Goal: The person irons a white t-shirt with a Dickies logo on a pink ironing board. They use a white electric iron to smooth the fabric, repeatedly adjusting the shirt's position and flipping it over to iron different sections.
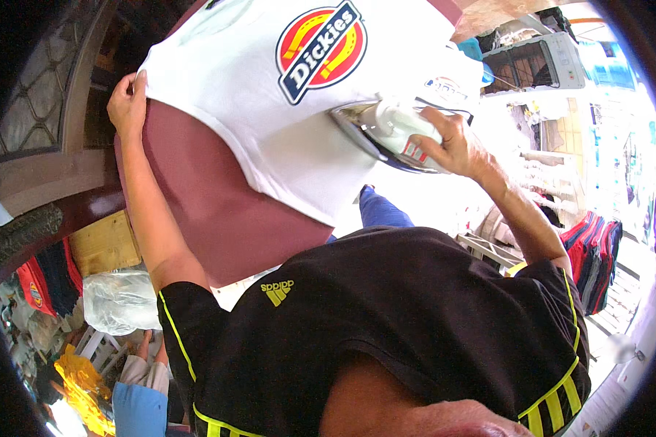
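Note:
A white T-shirt (226, 80) with a large red, yellow and navy printed emblem lies spread over a maroon-covered ironing board (189, 204). At the shirt's left edge my left hand (129, 108) is closed, pinching the fabric between thumb and fingers. My right hand (453, 146) is wrapped round the handle of a white clothes iron (393, 130). The iron is on the shirt below and right of the emblem, its pointed tip toward the left. Its soleplate is mostly hidden. The maroon cover shows bare where the shirt's hem curves away.
A white appliance (568, 62) with a dark opening stands at the far right. Red and dark garments (594, 255) hang in a row at the right. Lower left are a clear plastic bag (120, 302), yellow cloth (84, 386) and another person's blue garment (138, 409).

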Motion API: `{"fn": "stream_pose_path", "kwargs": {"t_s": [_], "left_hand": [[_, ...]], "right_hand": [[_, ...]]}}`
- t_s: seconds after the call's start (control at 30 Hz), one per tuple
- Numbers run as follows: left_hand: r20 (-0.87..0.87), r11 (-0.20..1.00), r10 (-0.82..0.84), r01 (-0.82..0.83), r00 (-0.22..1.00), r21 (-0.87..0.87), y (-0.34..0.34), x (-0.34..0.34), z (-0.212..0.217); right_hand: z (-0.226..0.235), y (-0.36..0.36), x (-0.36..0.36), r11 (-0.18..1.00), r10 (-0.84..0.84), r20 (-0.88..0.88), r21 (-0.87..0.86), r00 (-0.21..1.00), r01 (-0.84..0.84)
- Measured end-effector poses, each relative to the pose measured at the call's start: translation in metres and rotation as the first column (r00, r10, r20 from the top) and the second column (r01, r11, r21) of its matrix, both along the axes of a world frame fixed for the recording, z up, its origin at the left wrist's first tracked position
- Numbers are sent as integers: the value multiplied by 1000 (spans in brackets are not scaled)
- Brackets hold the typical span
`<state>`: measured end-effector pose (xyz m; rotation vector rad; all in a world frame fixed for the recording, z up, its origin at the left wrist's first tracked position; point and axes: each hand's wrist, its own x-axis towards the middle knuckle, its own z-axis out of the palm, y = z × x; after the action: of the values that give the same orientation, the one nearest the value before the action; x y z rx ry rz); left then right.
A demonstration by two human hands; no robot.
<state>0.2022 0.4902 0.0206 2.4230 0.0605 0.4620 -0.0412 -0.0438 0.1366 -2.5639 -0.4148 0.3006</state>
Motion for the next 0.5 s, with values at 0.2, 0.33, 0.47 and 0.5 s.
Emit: {"fn": "stream_pose_path", "kwargs": {"t_s": [0.2, 0.33, 0.47, 0.5], "left_hand": [[237, 951, 36, -105, 971, 290, -5, -23, 9], [287, 945, -51, -47, 957, 325, -149, -126, 41], [32, 960, -68, 56, 997, 273, -283, -218, 35], [-17, 954, -44, 47, 999, 296, -304, -229, 27]], "right_hand": [[-7, -81, 46, 930, -361, 11, 76, 932, 359], [9, -93, 72, 858, -476, -147, 137, 867, 494], [-17, -98, 129, 911, -323, 16, 277, 946, 307], [-20, -98, 145, 954, -186, 74, 253, 980, 162]]}}
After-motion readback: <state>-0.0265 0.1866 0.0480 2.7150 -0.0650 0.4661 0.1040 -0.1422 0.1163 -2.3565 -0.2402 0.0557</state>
